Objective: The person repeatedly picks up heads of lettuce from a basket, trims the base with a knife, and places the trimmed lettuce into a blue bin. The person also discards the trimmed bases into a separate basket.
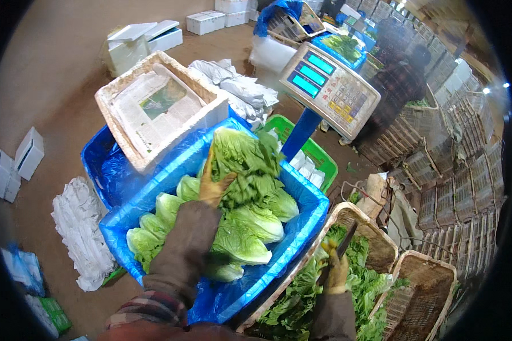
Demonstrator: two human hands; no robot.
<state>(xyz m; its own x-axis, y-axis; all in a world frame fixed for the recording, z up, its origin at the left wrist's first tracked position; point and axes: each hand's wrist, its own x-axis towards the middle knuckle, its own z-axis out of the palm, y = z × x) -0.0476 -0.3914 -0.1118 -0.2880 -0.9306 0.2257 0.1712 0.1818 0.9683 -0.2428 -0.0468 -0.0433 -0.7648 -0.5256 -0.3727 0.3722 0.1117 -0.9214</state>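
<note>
My gloved left hand [215, 183] grips a head of leafy lettuce [239, 155] over the far side of a crate lined with blue plastic [298, 183]. Several trimmed lettuce heads [243, 243] lie in rows in that crate. At the lower right my gloved right hand [336, 273] holds a knife [349, 238], its blade pointing up and away. Below that hand, loose lettuce leaves [290, 298] fill a plastic basket [390, 251].
Beyond the crate stand a digital scale [330, 89], a foam box [123, 145] with newspaper and a green crate [330, 166]. Another basket [418, 294] is at the lower right. A person [401, 85] stands near stacked crates [452, 204].
</note>
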